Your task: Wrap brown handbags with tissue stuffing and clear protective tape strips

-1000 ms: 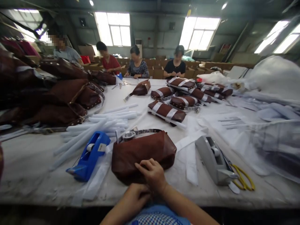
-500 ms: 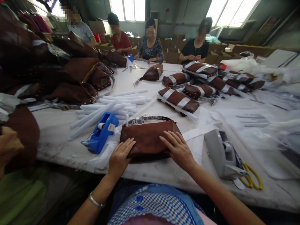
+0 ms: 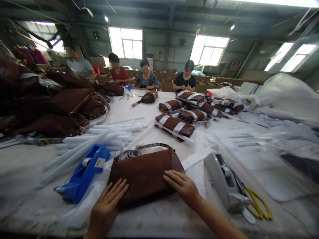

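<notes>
A brown leather handbag lies in front of me on the white-covered table, its patterned strap along the far edge. My left hand rests with stretched fingers on the bag's near left corner. On the right end of the bag, my right hand lies flat with its fingers extended. Under the bag, white wrapping material sticks out on both sides. A blue tape dispenser stands left of the bag, and a grey tape dispenser stands to its right.
Yellow-handled scissors lie beside the grey dispenser. White tubes are heaped at the left, before a large pile of brown bags. Several wrapped bags lie farther back. Across the table several people work.
My view has tilted up, showing more of the room. Both hands remain on the bag, with the fingers slightly shifted and the bag seen nearer and lower.
</notes>
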Demonstrator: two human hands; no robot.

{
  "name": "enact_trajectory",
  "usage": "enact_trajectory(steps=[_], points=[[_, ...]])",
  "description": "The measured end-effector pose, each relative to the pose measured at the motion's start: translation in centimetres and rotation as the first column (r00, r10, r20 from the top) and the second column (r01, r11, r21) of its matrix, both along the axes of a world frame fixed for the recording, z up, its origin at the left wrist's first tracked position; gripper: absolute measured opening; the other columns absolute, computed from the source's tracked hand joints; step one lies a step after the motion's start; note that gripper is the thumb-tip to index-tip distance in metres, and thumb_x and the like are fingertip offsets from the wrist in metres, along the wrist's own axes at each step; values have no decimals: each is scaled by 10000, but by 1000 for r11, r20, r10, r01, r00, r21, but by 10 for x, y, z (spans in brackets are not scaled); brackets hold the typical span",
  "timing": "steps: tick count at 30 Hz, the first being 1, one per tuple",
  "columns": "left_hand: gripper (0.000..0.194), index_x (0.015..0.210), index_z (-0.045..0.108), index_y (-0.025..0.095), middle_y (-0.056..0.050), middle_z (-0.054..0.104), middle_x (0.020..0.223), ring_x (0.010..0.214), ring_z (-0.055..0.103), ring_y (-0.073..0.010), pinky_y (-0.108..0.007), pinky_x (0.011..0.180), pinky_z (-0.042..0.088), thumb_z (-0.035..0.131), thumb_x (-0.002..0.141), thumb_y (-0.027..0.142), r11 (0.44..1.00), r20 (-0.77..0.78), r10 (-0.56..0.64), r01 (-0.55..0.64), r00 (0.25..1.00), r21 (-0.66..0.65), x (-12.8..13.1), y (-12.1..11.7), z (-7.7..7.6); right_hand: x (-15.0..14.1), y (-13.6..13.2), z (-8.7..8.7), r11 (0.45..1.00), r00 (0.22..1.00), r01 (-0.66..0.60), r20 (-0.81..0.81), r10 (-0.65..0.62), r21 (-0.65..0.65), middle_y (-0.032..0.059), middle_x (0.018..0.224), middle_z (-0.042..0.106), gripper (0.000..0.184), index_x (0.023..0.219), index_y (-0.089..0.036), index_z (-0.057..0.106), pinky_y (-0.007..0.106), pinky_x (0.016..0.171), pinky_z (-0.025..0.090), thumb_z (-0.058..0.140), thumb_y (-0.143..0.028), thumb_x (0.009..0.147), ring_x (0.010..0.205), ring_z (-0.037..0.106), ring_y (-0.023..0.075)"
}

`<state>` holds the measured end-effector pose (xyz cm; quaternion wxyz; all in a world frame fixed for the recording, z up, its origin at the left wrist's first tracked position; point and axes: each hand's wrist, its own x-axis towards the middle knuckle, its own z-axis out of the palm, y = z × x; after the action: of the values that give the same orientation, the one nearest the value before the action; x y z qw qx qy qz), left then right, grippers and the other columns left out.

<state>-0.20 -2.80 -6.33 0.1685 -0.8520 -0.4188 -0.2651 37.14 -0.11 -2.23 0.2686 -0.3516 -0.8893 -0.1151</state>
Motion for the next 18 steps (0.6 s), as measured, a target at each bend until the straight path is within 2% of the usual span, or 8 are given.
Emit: enact_trajectory(steps=[2,4,5,7,10,13,15,18], points=[[552,1377,533,194,-58,603,1395,1285,568,-221,-425,1117,437,422,852,65,998,-21,71,-71,997,1,9,-1,9,0,3,6,999,999,47,12,-47,-4,50,1190,705,427,1402,-267,550,342,890,573,459,-143,1003,1026,654,189],[478,1258,613,189,-65,576,1424,1297,554,-260,-464,1115,429,446,823,81,990,-45,139,-139,989,-10,24,-2,23,-4,5,6,999,999,43,24,-43,0,34,1028,719,386,1337,-299,608,324,756,561,499,-163,994,846,642,174],[459,1219,633,190,-63,561,1440,1310,539,-271,-469,1113,425,446,816,77,989,-57,143,-144,988,-13,33,-2,30,-6,6,4,1000,999,27,16,-27,14,22,956,711,374,1309,-310,629,306,699,538,507,-158,990,777,621,161],[473,1226,638,215,-39,567,1435,1300,544,-249,-419,1083,447,425,835,57,998,-70,68,-69,995,-11,50,-2,41,-11,9,-5,999,1000,3,-26,-1,45,4,862,682,380,1283,-317,649,281,639,495,503,-131,986,697,583,141],[485,1239,649,283,19,679,1279,1063,655,-155,-282,924,516,389,907,43,998,28,-57,57,998,-18,65,0,43,-15,9,-25,999,995,7,-101,-2,43,-8,825,654,407,1279,-329,653,261,629,475,506,-101,976,666,558,126],[433,1105,718,298,27,734,1128,839,652,-125,-253,786,527,400,938,57,997,190,-32,45,981,-65,68,-3,35,-14,1,-37,1000,993,15,-115,-15,0,-11,825,654,415,1272,-344,656,258,623,474,535,-102,958,663,552,127],[438,1054,739,305,22,739,1098,810,640,-129,-263,744,517,402,935,53,995,236,-14,37,972,-96,69,-7,31,-12,-6,-32,999,994,-2,-113,-3,-42,-3,825,660,443,1271,-328,658,268,617,479,530,-78,928,663,556,136],[457,1030,750,310,16,738,1096,812,633,-137,-278,697,492,392,930,43,992,258,13,21,966,-128,72,-11,29,-14,-13,4,968,995,-72,-81,54,-240,28,886,688,495,1272,-279,655,308,652,511,540,-86,831,728,605,168]])
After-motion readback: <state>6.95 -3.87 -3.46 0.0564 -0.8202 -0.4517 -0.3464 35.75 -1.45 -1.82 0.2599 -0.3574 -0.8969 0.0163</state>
